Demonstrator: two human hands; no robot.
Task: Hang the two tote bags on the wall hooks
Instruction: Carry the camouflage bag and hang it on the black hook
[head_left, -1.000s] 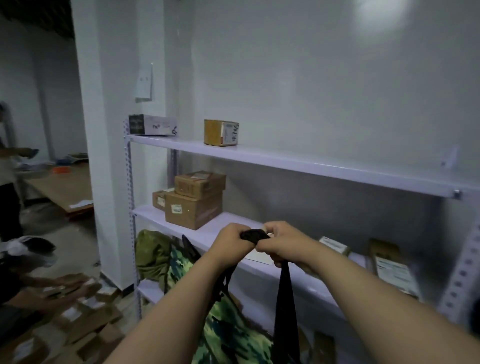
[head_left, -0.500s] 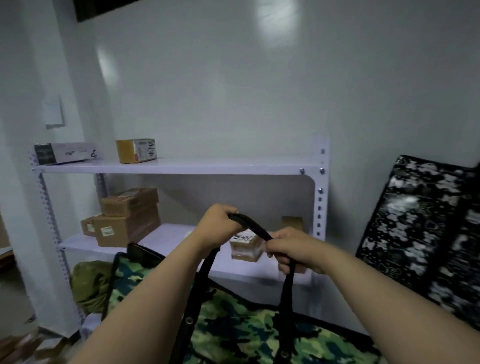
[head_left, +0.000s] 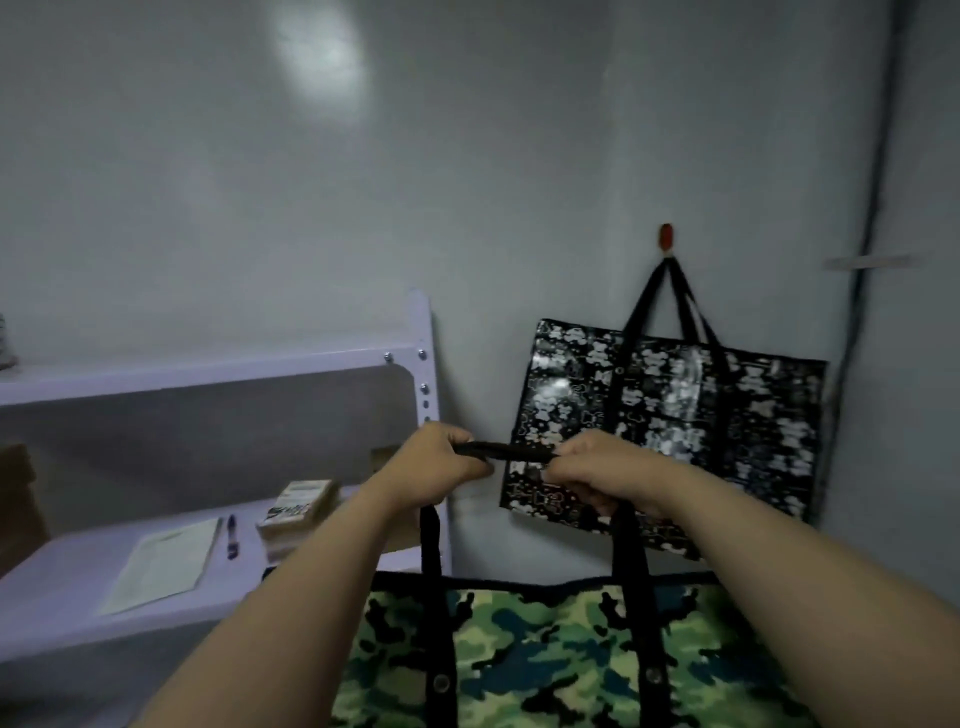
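Observation:
A green camouflage tote bag (head_left: 545, 654) hangs low in front of me by its black strap (head_left: 511, 451). My left hand (head_left: 441, 462) and my right hand (head_left: 602, 475) both grip that strap, stretching it level between them. On the wall at the right, a black tote bag with white bear prints (head_left: 670, 421) hangs by its black handles from a red wall hook (head_left: 666, 238). My hands are to the lower left of that hook. No other hook shows in this view.
A white metal shelf unit (head_left: 311, 366) stands against the wall on the left, its corner post close to my left hand. On its lower shelf lie a paper sheet (head_left: 166, 564), a pen (head_left: 231, 535) and a small box (head_left: 296, 512). A dark cable (head_left: 872, 208) runs down the right wall.
My view has swung right, away from the shelves, bringing the hanging black tote and its red hook into sight. My hands have moved apart along the strap, with the camouflage bag carried along.

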